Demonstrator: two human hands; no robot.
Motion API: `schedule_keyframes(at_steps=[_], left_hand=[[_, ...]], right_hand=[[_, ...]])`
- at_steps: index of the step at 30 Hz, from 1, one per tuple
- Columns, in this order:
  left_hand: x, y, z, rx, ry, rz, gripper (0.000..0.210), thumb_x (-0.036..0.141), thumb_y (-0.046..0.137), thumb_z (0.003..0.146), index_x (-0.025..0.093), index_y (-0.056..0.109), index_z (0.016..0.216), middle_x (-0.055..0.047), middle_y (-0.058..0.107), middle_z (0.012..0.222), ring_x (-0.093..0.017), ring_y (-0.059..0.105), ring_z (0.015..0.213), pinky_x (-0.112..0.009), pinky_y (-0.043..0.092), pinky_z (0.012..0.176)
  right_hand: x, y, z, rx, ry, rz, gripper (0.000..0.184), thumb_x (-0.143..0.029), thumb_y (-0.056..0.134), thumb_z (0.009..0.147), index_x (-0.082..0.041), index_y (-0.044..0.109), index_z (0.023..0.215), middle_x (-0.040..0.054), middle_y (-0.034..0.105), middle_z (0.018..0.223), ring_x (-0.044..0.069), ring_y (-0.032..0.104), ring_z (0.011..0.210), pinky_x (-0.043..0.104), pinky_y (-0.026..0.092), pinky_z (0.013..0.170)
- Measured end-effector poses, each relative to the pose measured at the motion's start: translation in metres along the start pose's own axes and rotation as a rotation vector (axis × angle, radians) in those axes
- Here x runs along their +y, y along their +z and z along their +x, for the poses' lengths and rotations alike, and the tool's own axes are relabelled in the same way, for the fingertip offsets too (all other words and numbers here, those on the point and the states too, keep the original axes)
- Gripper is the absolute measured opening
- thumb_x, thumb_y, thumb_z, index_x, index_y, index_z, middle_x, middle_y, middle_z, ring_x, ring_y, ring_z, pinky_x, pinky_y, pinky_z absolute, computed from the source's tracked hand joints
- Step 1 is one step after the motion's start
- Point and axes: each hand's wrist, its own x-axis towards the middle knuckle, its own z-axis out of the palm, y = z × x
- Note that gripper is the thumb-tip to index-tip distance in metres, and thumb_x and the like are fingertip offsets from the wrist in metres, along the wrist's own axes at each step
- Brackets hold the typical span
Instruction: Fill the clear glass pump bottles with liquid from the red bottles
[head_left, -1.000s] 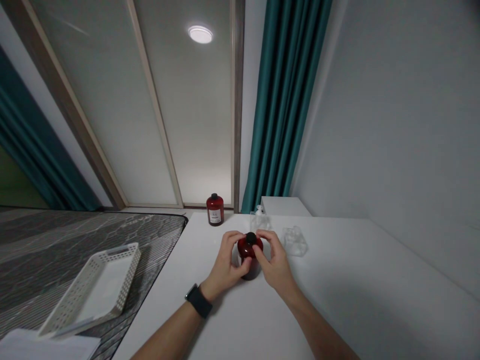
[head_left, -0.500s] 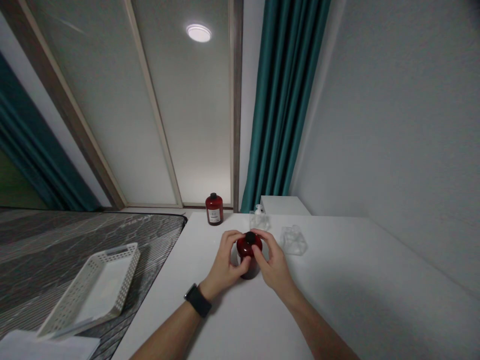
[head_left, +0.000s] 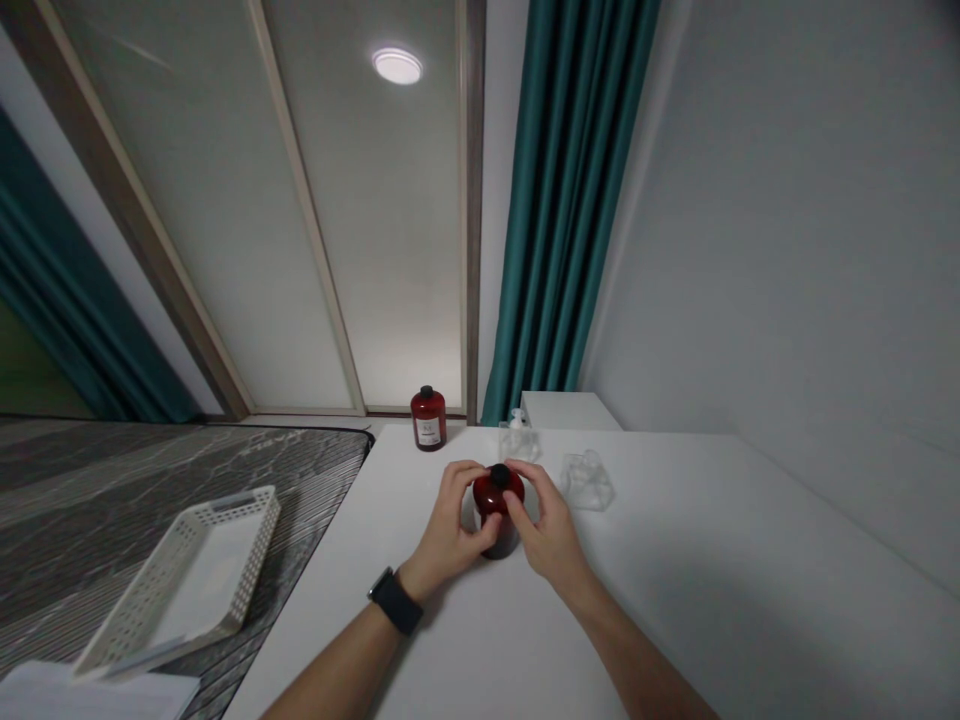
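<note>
A dark red bottle (head_left: 497, 500) with a black cap stands upright on the white table (head_left: 675, 600). My left hand (head_left: 450, 530) wraps its left side and my right hand (head_left: 546, 525) wraps its right side, fingers curled round the shoulder near the cap. A black watch sits on my left wrist (head_left: 395, 600). The lower part of the bottle is hidden by my hands.
A second red bottle (head_left: 428, 419) stands at the table's far edge. A clear small dispenser (head_left: 517, 437) and a clear plastic container (head_left: 588, 479) lie just beyond my hands. A white perforated basket (head_left: 187, 575) rests on the dark patterned surface to the left.
Almost nothing differs; both hands stay on the red bottle, with the view shifted very slightly.
</note>
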Motion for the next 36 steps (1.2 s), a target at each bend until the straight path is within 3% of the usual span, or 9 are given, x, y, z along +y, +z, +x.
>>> schedule_keyframes(at_steps=[8, 13, 20, 28, 36], left_hand=[[-0.001, 0.001, 0.000, -0.004, 0.001, -0.005, 0.042, 0.016, 0.061, 0.080, 0.023, 0.049, 0.120, -0.009, 0.049, 0.117, -0.027, 0.050, 0.113, -0.047, 0.043, 0.100], [0.000, 0.000, 0.000, -0.001, 0.005, -0.008, 0.042, 0.016, 0.060, 0.080, 0.023, 0.049, 0.120, -0.009, 0.049, 0.117, -0.027, 0.050, 0.112, -0.047, 0.043, 0.099], [0.000, 0.000, 0.001, 0.006, 0.003, -0.014, 0.043, 0.016, 0.061, 0.079, 0.023, 0.050, 0.120, -0.009, 0.050, 0.117, -0.027, 0.051, 0.112, -0.047, 0.044, 0.099], [0.000, -0.001, 0.001, 0.006, -0.010, -0.030, 0.042, 0.015, 0.062, 0.078, 0.023, 0.051, 0.118, -0.008, 0.052, 0.115, -0.026, 0.052, 0.109, -0.045, 0.045, 0.097], [0.004, -0.003, 0.004, 0.010, -0.023, -0.058, 0.042, 0.015, 0.064, 0.077, 0.023, 0.052, 0.116, -0.008, 0.054, 0.115, -0.027, 0.054, 0.109, -0.045, 0.047, 0.095]], right_hand=[[0.000, 0.000, -0.001, -0.025, 0.019, 0.017, 0.034, -0.020, 0.054, 0.094, -0.024, 0.058, 0.127, 0.0086, 0.065, 0.126, 0.024, 0.060, 0.121, 0.042, 0.047, 0.106], [-0.001, 0.000, -0.001, 0.021, -0.024, -0.013, 0.032, -0.019, 0.055, 0.092, -0.025, 0.060, 0.124, 0.0088, 0.065, 0.118, 0.024, 0.062, 0.114, 0.042, 0.049, 0.103], [0.000, 0.002, -0.001, -0.069, 0.039, 0.028, 0.040, -0.020, 0.051, 0.095, -0.025, 0.053, 0.134, 0.0095, 0.061, 0.135, 0.024, 0.057, 0.127, 0.045, 0.044, 0.111], [-0.006, -0.005, 0.006, -0.112, -0.033, -0.039, 0.040, -0.017, 0.051, 0.092, -0.026, 0.057, 0.131, 0.0093, 0.060, 0.131, 0.023, 0.055, 0.127, 0.044, 0.042, 0.113], [-0.005, 0.001, 0.013, -0.136, 0.092, 0.160, 0.038, -0.024, 0.050, 0.095, -0.024, 0.053, 0.133, 0.0088, 0.067, 0.125, 0.022, 0.062, 0.121, 0.043, 0.044, 0.110]])
